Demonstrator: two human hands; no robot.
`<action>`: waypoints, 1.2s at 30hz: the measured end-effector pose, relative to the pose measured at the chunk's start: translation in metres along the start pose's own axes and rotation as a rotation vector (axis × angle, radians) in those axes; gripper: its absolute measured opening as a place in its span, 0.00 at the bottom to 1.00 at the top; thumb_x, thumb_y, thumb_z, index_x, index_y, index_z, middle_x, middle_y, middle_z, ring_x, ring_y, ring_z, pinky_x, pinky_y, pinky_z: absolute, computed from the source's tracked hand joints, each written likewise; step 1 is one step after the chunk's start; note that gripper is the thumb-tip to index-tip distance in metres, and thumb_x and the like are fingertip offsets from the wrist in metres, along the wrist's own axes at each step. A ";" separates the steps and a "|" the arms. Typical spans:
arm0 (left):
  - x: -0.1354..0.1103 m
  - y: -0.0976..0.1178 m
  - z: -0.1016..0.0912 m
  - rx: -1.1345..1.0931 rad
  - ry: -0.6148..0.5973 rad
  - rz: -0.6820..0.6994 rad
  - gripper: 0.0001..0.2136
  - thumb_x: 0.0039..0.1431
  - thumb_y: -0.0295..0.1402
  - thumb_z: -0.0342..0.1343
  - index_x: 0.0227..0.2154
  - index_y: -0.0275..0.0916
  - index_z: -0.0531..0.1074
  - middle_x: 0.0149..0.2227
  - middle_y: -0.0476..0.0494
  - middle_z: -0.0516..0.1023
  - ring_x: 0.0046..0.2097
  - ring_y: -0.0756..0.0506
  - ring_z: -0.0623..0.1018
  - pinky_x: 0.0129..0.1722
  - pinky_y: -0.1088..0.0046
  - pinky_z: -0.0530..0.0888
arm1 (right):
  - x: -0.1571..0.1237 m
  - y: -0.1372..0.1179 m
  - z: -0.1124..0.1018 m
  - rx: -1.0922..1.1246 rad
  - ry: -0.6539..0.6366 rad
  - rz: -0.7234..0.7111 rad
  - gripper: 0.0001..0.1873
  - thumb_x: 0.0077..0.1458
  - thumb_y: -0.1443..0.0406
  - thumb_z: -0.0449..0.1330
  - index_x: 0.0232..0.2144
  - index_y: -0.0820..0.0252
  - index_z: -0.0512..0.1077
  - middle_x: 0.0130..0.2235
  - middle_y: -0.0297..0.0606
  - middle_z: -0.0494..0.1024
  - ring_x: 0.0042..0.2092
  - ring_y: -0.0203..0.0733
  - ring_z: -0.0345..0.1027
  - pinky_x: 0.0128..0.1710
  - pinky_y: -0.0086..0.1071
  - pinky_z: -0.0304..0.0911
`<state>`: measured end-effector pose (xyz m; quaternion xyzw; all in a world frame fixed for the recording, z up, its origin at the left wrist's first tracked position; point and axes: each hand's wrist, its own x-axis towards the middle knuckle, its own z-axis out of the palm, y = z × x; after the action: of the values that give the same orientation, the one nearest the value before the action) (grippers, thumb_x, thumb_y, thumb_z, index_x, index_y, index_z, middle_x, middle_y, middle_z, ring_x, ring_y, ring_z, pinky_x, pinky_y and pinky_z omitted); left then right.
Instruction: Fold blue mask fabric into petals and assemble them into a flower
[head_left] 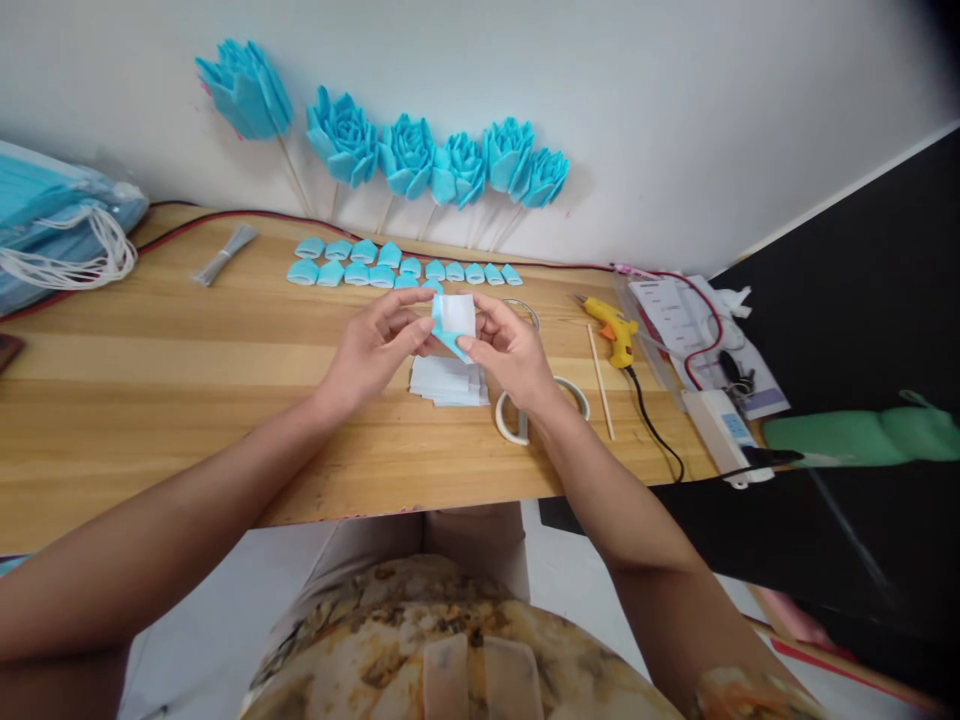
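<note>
From the head view, both my hands are raised over the middle of the light wooden table [187, 380]. Between them I hold a small rectangular piece of fabric, white on one face and light blue on the other [455, 320], with its lower edge folded into a blue point. My left hand [375, 348] pinches the piece's left side, thumb and forefinger closed on it and the other fingers curled loosely. My right hand [511, 355] grips its right side and lower corner, thumb against fingertips.

Just under my hands, a little nearer the table's near edge, lies a flat stack of white rectangular fabric pieces [448, 382]. A white ring of tape [579, 394] lies partly under my right wrist. Toward the right edge are a thin wooden skewer [600, 380], a yellow hot glue gun with a black cord [615, 332], printed sheets in a clear sleeve [675, 315] and a white power strip [724, 425].

Near the far edge, two rows of folded light blue fabric petals [390, 265] lie on the wood. Behind them, light blue fabric flowers on wooden sticks [442, 165] lean against the white wall. A bundle of thin silver wires [223, 255] lies towards the far left, and a clear pack of blue face masks with white ear loops [52, 225] sits at the left edge.
</note>
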<state>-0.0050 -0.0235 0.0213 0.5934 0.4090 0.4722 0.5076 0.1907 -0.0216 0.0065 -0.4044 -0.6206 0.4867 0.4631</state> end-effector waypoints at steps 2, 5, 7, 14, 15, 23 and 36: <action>0.000 0.000 0.000 0.018 -0.047 -0.028 0.17 0.59 0.45 0.59 0.42 0.37 0.75 0.30 0.46 0.80 0.32 0.48 0.76 0.36 0.71 0.73 | 0.001 0.001 0.000 0.012 0.031 -0.015 0.29 0.52 0.55 0.68 0.55 0.51 0.68 0.37 0.33 0.78 0.35 0.37 0.71 0.33 0.33 0.69; -0.001 -0.001 0.000 0.094 -0.135 -0.063 0.17 0.57 0.49 0.59 0.31 0.37 0.77 0.29 0.46 0.79 0.32 0.48 0.73 0.33 0.73 0.70 | 0.002 0.002 0.001 0.009 0.039 -0.016 0.29 0.51 0.54 0.68 0.53 0.52 0.68 0.36 0.32 0.78 0.33 0.36 0.70 0.33 0.32 0.69; -0.002 -0.001 0.000 0.138 -0.139 -0.076 0.17 0.56 0.49 0.59 0.27 0.38 0.77 0.27 0.48 0.77 0.30 0.49 0.71 0.30 0.73 0.67 | 0.002 0.002 0.001 0.008 0.031 -0.008 0.29 0.50 0.54 0.69 0.53 0.52 0.68 0.35 0.32 0.77 0.32 0.35 0.69 0.33 0.32 0.69; -0.002 0.005 -0.001 0.162 -0.087 -0.102 0.14 0.56 0.44 0.59 0.23 0.39 0.76 0.24 0.49 0.75 0.29 0.49 0.70 0.30 0.74 0.67 | 0.002 0.005 0.001 0.016 0.005 -0.001 0.30 0.51 0.54 0.68 0.54 0.54 0.68 0.36 0.33 0.78 0.34 0.36 0.71 0.35 0.32 0.70; -0.002 0.005 0.000 0.148 -0.084 -0.104 0.14 0.56 0.44 0.59 0.23 0.39 0.76 0.24 0.48 0.75 0.29 0.50 0.70 0.30 0.74 0.67 | 0.002 0.006 0.001 0.017 0.002 -0.007 0.30 0.52 0.54 0.68 0.55 0.53 0.67 0.36 0.33 0.78 0.34 0.36 0.71 0.35 0.32 0.70; 0.000 0.001 0.000 0.040 -0.057 -0.101 0.16 0.52 0.45 0.62 0.20 0.39 0.71 0.22 0.50 0.71 0.28 0.50 0.69 0.30 0.73 0.68 | 0.000 0.001 0.004 0.038 -0.074 0.079 0.35 0.49 0.51 0.68 0.58 0.50 0.65 0.44 0.37 0.80 0.40 0.41 0.74 0.38 0.36 0.74; -0.008 0.001 0.008 0.198 -0.194 -0.071 0.12 0.55 0.40 0.57 0.23 0.38 0.71 0.21 0.52 0.70 0.25 0.52 0.66 0.26 0.75 0.62 | -0.001 -0.005 0.007 -0.113 0.033 0.045 0.18 0.49 0.51 0.68 0.32 0.59 0.76 0.28 0.30 0.74 0.27 0.30 0.61 0.27 0.27 0.58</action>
<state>0.0012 -0.0335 0.0211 0.6685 0.4236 0.3516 0.5001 0.1844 -0.0256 0.0109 -0.4517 -0.6301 0.4544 0.4386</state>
